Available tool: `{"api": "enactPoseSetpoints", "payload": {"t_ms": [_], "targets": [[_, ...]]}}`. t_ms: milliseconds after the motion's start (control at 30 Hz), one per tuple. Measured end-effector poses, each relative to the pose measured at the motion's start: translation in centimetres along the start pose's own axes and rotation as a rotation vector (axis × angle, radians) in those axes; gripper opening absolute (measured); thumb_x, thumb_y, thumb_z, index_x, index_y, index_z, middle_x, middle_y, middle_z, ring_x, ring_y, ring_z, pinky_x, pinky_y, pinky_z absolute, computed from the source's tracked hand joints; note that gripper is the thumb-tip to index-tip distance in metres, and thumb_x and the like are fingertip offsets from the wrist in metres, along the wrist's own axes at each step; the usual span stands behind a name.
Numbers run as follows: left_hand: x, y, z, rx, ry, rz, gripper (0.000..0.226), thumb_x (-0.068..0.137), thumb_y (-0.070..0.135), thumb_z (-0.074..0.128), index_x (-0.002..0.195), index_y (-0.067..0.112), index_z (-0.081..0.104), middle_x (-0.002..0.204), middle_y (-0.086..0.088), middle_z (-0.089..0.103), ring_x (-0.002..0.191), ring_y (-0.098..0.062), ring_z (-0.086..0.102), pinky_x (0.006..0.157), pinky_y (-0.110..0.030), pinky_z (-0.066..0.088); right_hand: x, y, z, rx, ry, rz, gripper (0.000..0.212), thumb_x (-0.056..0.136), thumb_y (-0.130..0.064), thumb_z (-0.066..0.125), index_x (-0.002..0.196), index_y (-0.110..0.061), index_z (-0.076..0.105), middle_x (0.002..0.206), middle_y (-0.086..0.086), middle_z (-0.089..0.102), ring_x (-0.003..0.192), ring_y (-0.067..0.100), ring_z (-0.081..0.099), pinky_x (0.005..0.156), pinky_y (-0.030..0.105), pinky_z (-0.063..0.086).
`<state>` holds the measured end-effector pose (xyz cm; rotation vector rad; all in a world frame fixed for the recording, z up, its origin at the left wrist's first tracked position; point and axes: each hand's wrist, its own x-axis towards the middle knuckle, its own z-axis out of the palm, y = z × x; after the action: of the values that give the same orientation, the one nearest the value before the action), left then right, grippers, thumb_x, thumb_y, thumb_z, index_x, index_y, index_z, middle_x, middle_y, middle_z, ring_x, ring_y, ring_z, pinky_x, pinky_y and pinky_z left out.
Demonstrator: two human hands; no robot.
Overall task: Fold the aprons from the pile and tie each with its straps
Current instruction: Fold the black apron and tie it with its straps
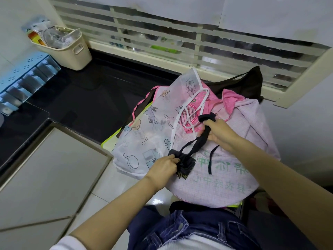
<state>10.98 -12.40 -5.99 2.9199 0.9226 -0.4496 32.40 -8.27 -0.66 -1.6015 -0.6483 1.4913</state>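
Note:
A pile of aprons lies on the black counter's right end: a translucent white apron with cartoon prints, a pink apron, a pale checked apron with green characters, and a dark brown one at the back. On top sits a small folded black apron bundle. My left hand grips that bundle at its left side. My right hand holds its black strap, pulled taut up and to the right, with the strap's end bunched above my fingers. A loose black strap end hangs beside it.
A cream basket of packets stands at the back left of the black counter. Blue drawer boxes line the left wall. A slatted window runs behind. White floor tiles and a grey cabinet top lie below left.

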Motion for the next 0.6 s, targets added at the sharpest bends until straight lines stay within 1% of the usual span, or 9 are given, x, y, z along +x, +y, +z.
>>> {"api": "enactPoseSetpoints", "payload": {"t_ms": [67, 133, 200, 267, 333, 367, 433, 500, 600], "targets": [[0.5, -0.2, 0.5, -0.015, 0.011, -0.007, 0.037, 0.027, 0.006, 0.085, 0.034, 0.022, 0.052, 0.061, 0.014, 0.061, 0.052, -0.008, 0.048, 0.040, -0.017, 0.024, -0.1, 0.2, -1.1, -0.023, 0.096, -0.038, 0.016, 0.095, -0.004, 0.045, 0.080, -0.007, 0.047, 0.055, 0.004, 0.049, 0.044, 0.010, 0.055, 0.075, 0.040, 0.053], [0.8, -0.1, 0.0, -0.014, 0.000, -0.007, 0.032, 0.034, 0.003, 0.084, 0.041, 0.022, 0.059, 0.070, 0.012, 0.065, 0.058, -0.009, 0.052, 0.041, -0.017, 0.032, 0.2, 0.9, -2.7, -0.161, 0.207, -0.013, 0.005, 0.092, -0.004, 0.050, 0.087, -0.003, 0.052, 0.054, 0.005, 0.055, 0.040, 0.009, 0.055, 0.071, 0.040, 0.054], [1.2, 0.0, -0.1, -0.041, -0.080, 0.004, 0.017, 0.064, -0.004, 0.069, 0.070, 0.011, 0.071, 0.101, 0.002, 0.067, 0.085, -0.017, 0.056, 0.057, -0.022, 0.039, 0.3, 1.9, -4.6, -0.450, 0.272, 0.087, 0.032, 0.086, -0.009, 0.062, 0.111, 0.007, 0.050, 0.084, 0.017, 0.064, 0.062, 0.019, 0.062, 0.068, 0.037, 0.054], [1.6, -0.1, 0.2, -0.026, -0.115, 0.021, 0.027, 0.079, -0.010, 0.050, 0.093, 0.003, 0.069, 0.123, -0.005, 0.058, 0.104, -0.023, 0.050, 0.068, -0.027, 0.037, -0.3, 2.8, -5.8, -0.821, 0.285, 0.142, 0.070, 0.079, -0.016, 0.073, 0.129, 0.011, 0.032, 0.115, 0.018, 0.052, 0.098, 0.027, 0.056, 0.080, 0.036, 0.047], [1.5, 0.0, -0.5, -0.050, -0.102, -0.008, 0.020, 0.078, -0.006, 0.056, 0.089, 0.004, 0.069, 0.118, -0.003, 0.060, 0.101, -0.021, 0.051, 0.065, -0.025, 0.036, -1.3, 3.8, -5.8, -1.171, 0.387, -0.024, 0.087, 0.077, -0.021, 0.075, 0.139, 0.006, 0.020, 0.132, 0.020, 0.039, 0.120, 0.032, 0.040, 0.099, 0.038, 0.035], [1.6, -0.1, -0.9, -0.037, -0.065, -0.015, 0.012, 0.074, -0.003, 0.064, 0.080, 0.006, 0.070, 0.109, -0.001, 0.064, 0.094, -0.019, 0.054, 0.061, -0.023, 0.035, -1.6, 3.9, -5.3, -1.268, 0.450, -0.177, 0.081, 0.079, -0.019, 0.072, 0.140, 0.003, 0.024, 0.132, 0.019, 0.039, 0.122, 0.032, 0.038, 0.103, 0.039, 0.031], [1.7, -0.2, -0.6, -0.046, -0.051, -0.006, 0.008, 0.073, -0.001, 0.065, 0.074, 0.006, 0.069, 0.102, 0.000, 0.064, 0.090, -0.019, 0.055, 0.058, -0.022, 0.032, -1.9, 3.9, -3.6, -1.215, 0.444, -0.420, 0.051, 0.086, -0.012, 0.061, 0.132, -0.002, 0.041, 0.121, 0.016, 0.050, 0.112, 0.030, 0.046, 0.097, 0.037, 0.036], [1.6, -0.1, -0.6, -0.035, -0.070, 0.004, 0.009, 0.074, -0.002, 0.064, 0.073, 0.006, 0.068, 0.101, 0.000, 0.064, 0.089, -0.019, 0.054, 0.057, -0.022, 0.032, -1.6, 3.8, -1.6, -1.080, 0.291, -0.385, 0.021, 0.094, -0.014, 0.049, 0.111, -0.003, 0.056, 0.100, 0.015, 0.062, 0.095, 0.030, 0.058, 0.080, 0.034, 0.044], [1.4, -0.3, -0.3, -0.052, -0.102, 0.008, 0.014, 0.080, -0.003, 0.056, 0.081, 0.005, 0.067, 0.108, 0.000, 0.058, 0.095, -0.019, 0.049, 0.059, -0.025, 0.032, 0.6, 5.3, 0.4, -0.940, 0.056, -0.108, 0.044, 0.098, -0.026, 0.044, 0.062, -0.003, 0.051, 0.065, 0.016, 0.055, 0.064, 0.029, 0.054, 0.068, 0.036, 0.047]]}}
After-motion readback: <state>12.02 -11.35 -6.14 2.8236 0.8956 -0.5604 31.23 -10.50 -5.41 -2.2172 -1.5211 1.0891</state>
